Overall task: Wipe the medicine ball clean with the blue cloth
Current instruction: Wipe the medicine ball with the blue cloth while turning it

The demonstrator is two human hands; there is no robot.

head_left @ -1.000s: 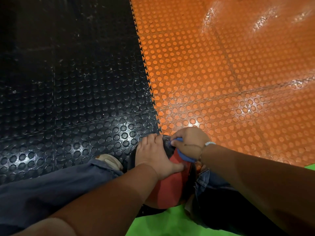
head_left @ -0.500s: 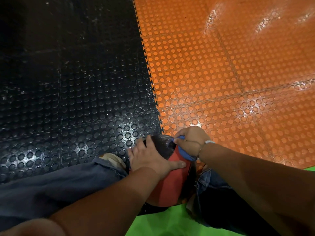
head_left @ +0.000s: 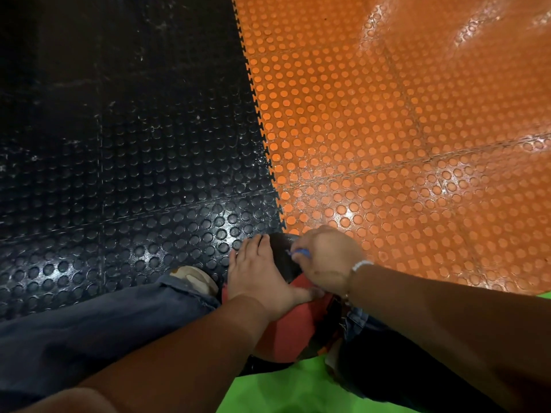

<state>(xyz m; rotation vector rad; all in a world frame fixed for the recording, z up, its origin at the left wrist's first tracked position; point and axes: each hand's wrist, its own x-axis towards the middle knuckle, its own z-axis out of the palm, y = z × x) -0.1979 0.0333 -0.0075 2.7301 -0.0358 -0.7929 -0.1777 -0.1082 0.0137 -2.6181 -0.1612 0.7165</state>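
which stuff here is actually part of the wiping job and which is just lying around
For the job: medicine ball, blue cloth, left hand pressing the ball, right hand gripping the cloth.
Just there: black floor tiles, orange floor tiles, green mat, shoe.

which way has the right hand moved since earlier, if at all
Yes, slightly: the right hand, gripping the blue cloth, slid back, away from the black-orange tile seam.
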